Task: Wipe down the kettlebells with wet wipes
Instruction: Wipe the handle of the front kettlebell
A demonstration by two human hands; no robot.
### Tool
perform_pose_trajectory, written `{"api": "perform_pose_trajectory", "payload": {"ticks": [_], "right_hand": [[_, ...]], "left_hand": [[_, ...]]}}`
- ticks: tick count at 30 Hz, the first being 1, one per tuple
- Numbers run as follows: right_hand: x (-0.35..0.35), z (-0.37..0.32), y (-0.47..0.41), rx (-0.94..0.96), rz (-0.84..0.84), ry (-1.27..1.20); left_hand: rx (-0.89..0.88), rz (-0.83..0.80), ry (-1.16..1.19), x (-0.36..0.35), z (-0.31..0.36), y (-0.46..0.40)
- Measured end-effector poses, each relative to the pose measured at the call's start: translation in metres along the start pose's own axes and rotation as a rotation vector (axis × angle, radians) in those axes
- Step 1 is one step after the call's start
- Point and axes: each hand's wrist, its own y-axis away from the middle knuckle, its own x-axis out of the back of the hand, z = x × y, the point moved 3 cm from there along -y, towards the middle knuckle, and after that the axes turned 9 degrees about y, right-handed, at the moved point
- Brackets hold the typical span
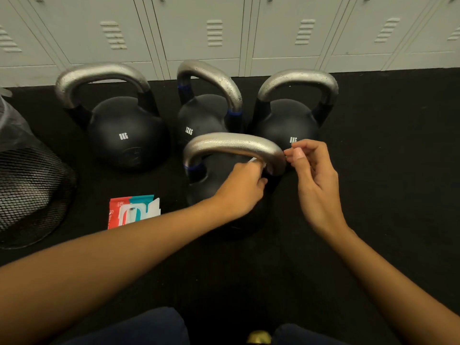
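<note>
far: three kettlebells (124, 130) (204, 115) (291, 123) in a tight row before the lockers (224, 33), narrow gaps only | centre: near kettlebell (224, 185) just before the row | left: mesh bin (29, 190), wipes pack (133, 211) between bin and near kettlebell | right: bare mat (398, 158), open passage | near: bare mat before the knees

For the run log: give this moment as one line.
step: wiping handle | left hand: holds wipe under front kettlebell handle | right hand: pinches at handle's right end | wipes pack: open on floor
</note>
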Motion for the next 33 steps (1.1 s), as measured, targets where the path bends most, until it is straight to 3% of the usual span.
{"api": "perform_pose_trajectory", "payload": {"ticks": [3, 9, 18, 24, 28, 33], "right_hand": [[0.0, 0.002, 0.002, -0.014, -0.007, -0.036], [-0.002, 0.006, 0.002, 0.005, 0.011, -0.078], [-0.004, 0.007, 0.001, 0.001, 0.013, -0.105], [-0.003, 0.009, -0.002, -0.007, 0.0, -0.088], [-0.003, 0.011, -0.003, -0.014, -0.006, -0.099], [-0.003, 0.011, -0.003, -0.023, -0.019, -0.109]], "left_hand": [[0.059, -0.004, 0.093, -0.019, 0.003, 0.019], [0.095, -0.175, 0.172, -0.059, 0.002, 0.047], [0.011, -0.083, 0.123, -0.07, -0.003, 0.046], [-0.014, 0.046, 0.304, -0.05, -0.004, 0.023], [0.007, 0.005, 0.298, -0.056, -0.001, 0.039], [-0.079, 0.237, 0.22, -0.026, -0.02, 0.023]]}}
